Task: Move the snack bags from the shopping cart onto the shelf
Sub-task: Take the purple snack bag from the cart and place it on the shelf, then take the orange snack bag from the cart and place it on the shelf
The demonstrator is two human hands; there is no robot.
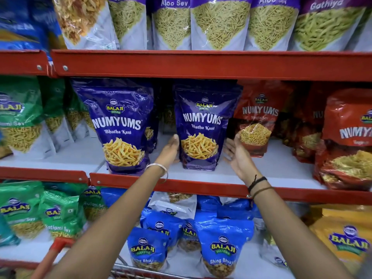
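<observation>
Red-edged shelf (181, 184) carries the purple Bhatha Kani bag (203, 129) upright beside its twin (122, 127), left hand (170, 149) flat against its side, right hand (238, 156) open just clear, so an uneven release could tip it forward.

Aloo Sev pouches (220, 25) stand in a row at 12 o'clock, with a Gathiya pouch (326, 25) at 1 o'clock. Red Numyums Bhujia Sev bags (257, 117) fill 3 o'clock. Green Ratlami Sev bags (58, 214) sit at 7 o'clock, blue Shing Bhujia bags (222, 248) at 6 o'clock and a yellow Balaji bag (346, 242) at 4 o'clock.
</observation>
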